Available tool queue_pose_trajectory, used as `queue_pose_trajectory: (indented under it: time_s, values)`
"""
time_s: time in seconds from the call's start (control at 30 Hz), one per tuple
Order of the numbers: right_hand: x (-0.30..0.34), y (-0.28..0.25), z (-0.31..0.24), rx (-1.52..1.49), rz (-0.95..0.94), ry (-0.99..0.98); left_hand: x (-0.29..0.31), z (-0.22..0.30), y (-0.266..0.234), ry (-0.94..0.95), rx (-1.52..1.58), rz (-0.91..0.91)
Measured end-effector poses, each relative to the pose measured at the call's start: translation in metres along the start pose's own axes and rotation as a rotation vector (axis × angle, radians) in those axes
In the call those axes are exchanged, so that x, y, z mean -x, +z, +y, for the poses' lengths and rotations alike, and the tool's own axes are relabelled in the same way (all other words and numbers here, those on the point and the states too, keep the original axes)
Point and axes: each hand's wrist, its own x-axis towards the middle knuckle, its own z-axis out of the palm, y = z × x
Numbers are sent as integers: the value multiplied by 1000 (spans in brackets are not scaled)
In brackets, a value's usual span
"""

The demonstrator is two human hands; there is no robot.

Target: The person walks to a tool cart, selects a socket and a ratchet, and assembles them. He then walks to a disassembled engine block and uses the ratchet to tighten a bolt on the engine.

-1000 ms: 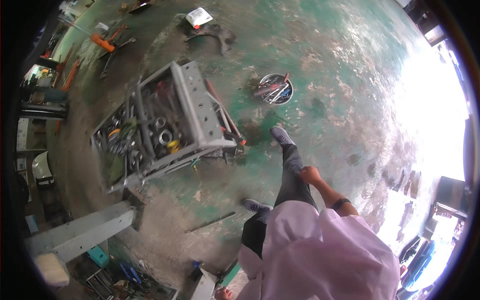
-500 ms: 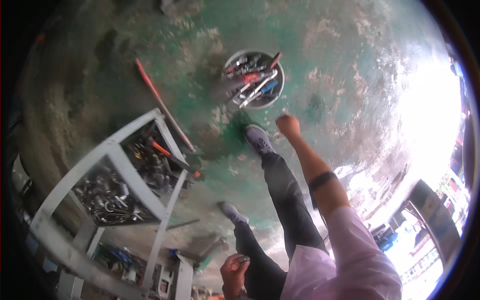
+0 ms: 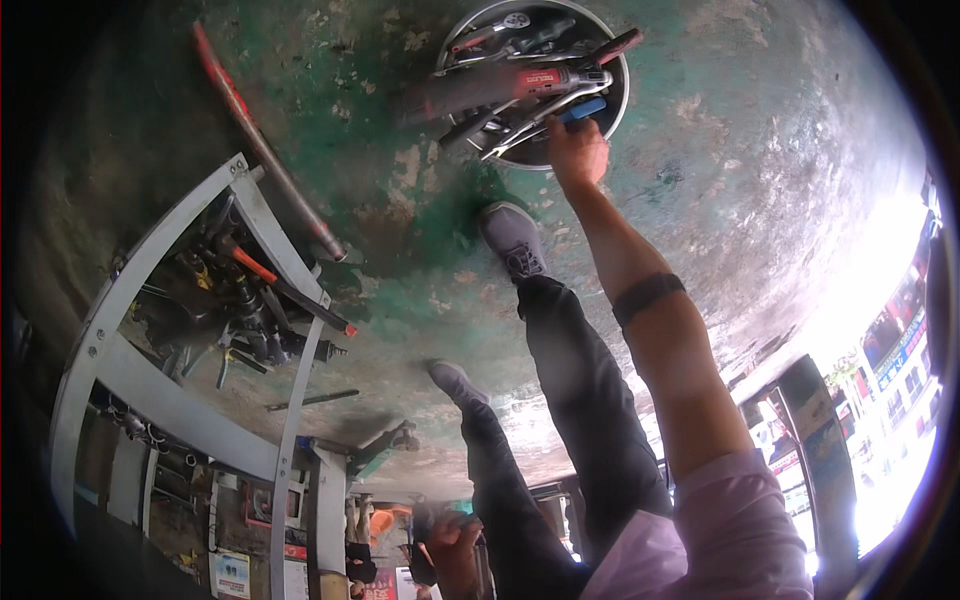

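My right hand (image 3: pixel 580 152) reaches over the near rim of a round metal basin (image 3: pixel 622 112) on the floor. Its fingers are curled in beside a blue-handled tool (image 3: pixel 585 109); what they hold, if anything, is hidden. Several tools fill the basin: a ratchet (image 3: pixel 512 21), silver bars, and a long dark grey power tool with a red band (image 3: pixel 540 80) lying across the top and jutting past the left rim. Low in the picture, my left hand (image 3: pixel 455 550) is closed by my leg, pinching a small metal piece whose kind I cannot make out.
Left stands a grey metal frame (image 3: pixel 125 265) holding tools, an orange-and-black handled tool (image 3: pixel 255 264) among them. A red-and-bare-metal pipe (image 3: pixel 265 150) lies on the green worn floor. A thin dark bar (image 3: pixel 312 400) rests nearer. My shoe (image 3: pixel 512 240) is just short of the basin.
My right hand has moved forward to the basin, its fingers now at the blue-handled tool. The basin appears larger and higher in the picture. My left hand stays low and closed.
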Motion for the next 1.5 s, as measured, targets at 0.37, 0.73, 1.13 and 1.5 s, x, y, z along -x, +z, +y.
queue_pose_trajectory:
  time_s: [0.37, 0.73, 1.13, 1.5]
  values:
    - [-31, -8, -41, 126, -141, 139, -10, 14, 22, -80, 39, -73]
    - [-33, -36, 8, -85, -268, 111, 4, 26, 17, 116, 52, -104]
    - [118, -271, 1, -410, -964, -500, 84, 76, 11, 342, 328, -203]
    - [433, -488, -68, -539, -1256, -835, 213, 61, -106, 701, 998, -730]
